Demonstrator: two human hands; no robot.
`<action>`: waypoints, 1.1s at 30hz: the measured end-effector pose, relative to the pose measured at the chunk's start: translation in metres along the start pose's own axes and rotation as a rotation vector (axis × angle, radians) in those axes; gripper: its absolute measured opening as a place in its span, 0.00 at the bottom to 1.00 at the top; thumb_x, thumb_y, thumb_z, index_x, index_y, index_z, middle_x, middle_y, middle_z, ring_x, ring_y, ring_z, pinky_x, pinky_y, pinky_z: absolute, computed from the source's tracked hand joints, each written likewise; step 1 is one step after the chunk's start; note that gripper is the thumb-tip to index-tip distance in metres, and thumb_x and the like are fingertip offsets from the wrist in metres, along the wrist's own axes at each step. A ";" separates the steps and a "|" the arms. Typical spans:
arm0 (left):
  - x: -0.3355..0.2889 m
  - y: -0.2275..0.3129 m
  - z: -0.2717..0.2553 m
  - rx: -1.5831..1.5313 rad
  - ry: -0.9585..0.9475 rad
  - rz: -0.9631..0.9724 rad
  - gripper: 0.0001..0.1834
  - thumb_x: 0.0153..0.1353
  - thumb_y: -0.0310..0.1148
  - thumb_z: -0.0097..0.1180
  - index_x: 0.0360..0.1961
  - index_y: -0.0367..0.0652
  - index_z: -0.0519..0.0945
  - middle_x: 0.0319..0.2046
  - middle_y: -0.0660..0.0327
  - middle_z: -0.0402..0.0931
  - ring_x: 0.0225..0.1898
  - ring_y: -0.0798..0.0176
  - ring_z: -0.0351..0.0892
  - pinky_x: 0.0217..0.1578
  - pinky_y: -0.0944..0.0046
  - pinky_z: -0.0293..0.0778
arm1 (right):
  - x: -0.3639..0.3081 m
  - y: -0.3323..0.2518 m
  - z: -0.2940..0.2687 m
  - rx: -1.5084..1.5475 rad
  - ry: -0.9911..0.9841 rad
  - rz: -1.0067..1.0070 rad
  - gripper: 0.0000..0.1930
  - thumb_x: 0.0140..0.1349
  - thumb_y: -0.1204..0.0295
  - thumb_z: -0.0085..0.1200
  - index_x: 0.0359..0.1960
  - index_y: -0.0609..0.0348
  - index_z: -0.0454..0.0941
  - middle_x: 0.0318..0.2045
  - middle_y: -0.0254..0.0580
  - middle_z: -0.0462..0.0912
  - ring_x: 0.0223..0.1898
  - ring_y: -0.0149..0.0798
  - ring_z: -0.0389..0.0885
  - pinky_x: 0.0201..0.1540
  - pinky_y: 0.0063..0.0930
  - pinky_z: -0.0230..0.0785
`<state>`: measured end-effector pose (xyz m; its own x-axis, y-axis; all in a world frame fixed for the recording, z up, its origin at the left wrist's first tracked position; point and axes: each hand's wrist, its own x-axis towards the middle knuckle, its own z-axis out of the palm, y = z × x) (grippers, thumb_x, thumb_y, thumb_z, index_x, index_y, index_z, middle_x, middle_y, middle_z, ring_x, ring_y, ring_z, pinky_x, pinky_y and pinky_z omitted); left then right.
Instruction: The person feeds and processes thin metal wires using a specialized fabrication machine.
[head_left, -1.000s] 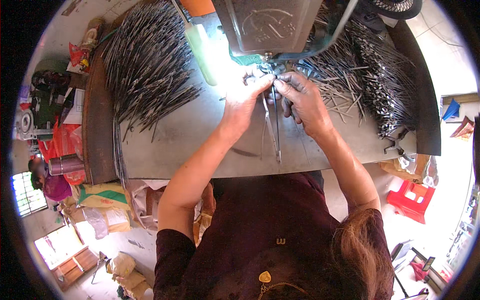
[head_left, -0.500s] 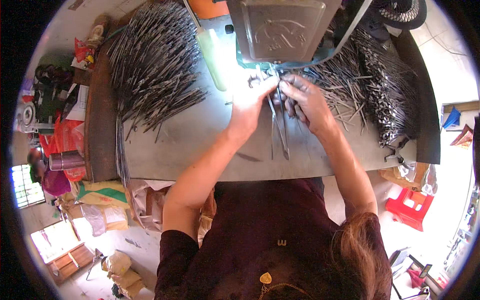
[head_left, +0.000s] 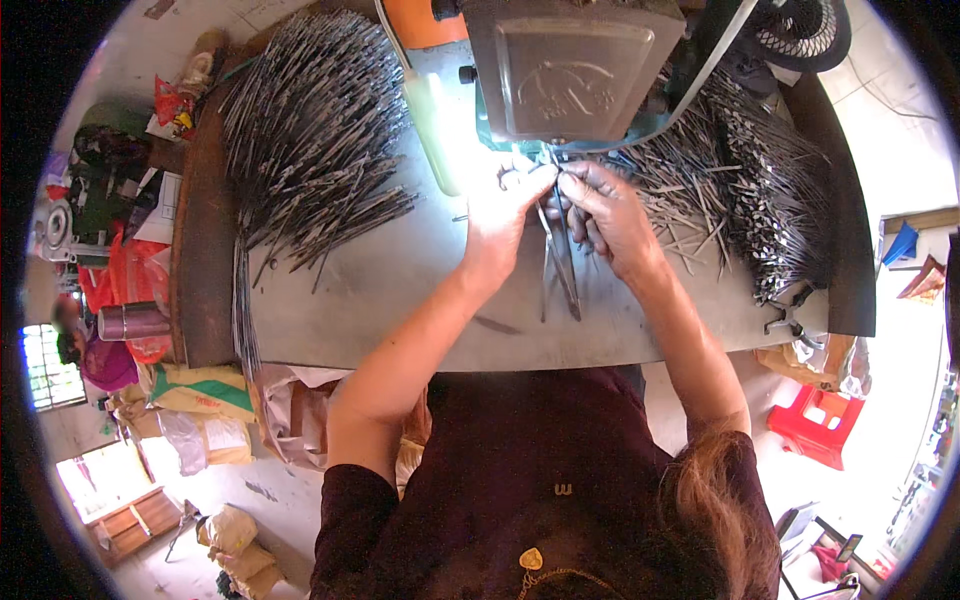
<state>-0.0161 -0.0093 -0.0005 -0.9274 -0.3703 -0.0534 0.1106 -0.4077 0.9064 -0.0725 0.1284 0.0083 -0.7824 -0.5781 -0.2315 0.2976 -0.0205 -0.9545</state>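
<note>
held strips [head_left: 572, 288]: metal | tabletop [head_left: 400, 320]: smooth | stool [head_left: 808, 428]: smooth plastic

A dark maroon, almost black shirt [head_left: 500, 440] is covering the torso I am watching from afar, with one small, pale gold-toned emblem [head_left: 563, 490] sitting on the chest. I am seeing the short left sleeve [head_left: 352, 505] ending above the elbow, and the right sleeve [head_left: 752, 452] showing partly behind long, loose hair [head_left: 705, 490] that is hanging in fine wisps. Near the lower edge, a heart-shaped, gold-coloured pendant [head_left: 530, 558] is gleaming beside a thin linked chain [head_left: 575, 572]. Both forearms [head_left: 420, 330] are showing bare, as are the left hand [head_left: 495, 210] and right hand [head_left: 615, 212].
</note>
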 end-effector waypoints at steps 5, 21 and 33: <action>0.000 0.000 0.000 -0.028 -0.019 0.047 0.07 0.57 0.28 0.61 0.33 0.38 0.76 0.23 0.63 0.75 0.22 0.70 0.75 0.23 0.71 0.72 | -0.001 0.000 -0.001 -0.048 0.030 0.024 0.11 0.64 0.63 0.52 0.41 0.56 0.78 0.23 0.27 0.77 0.16 0.20 0.69 0.13 0.14 0.54; 0.004 0.008 -0.001 0.061 -0.034 -0.085 0.07 0.58 0.30 0.59 0.32 0.37 0.78 0.22 0.62 0.77 0.19 0.70 0.74 0.21 0.71 0.71 | 0.004 -0.019 -0.004 -0.221 0.005 0.020 0.12 0.62 0.63 0.53 0.40 0.58 0.79 0.21 0.28 0.76 0.15 0.20 0.68 0.12 0.16 0.53; 0.007 0.011 -0.001 0.079 -0.079 -0.094 0.07 0.57 0.30 0.60 0.30 0.38 0.78 0.21 0.62 0.76 0.19 0.69 0.74 0.21 0.71 0.71 | 0.007 -0.011 -0.010 -0.150 -0.041 0.038 0.13 0.62 0.62 0.54 0.40 0.57 0.79 0.22 0.27 0.77 0.15 0.20 0.68 0.12 0.15 0.53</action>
<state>-0.0214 -0.0176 0.0090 -0.9580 -0.2650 -0.1094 -0.0039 -0.3696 0.9292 -0.0871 0.1329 0.0154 -0.7480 -0.6093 -0.2631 0.2392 0.1223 -0.9632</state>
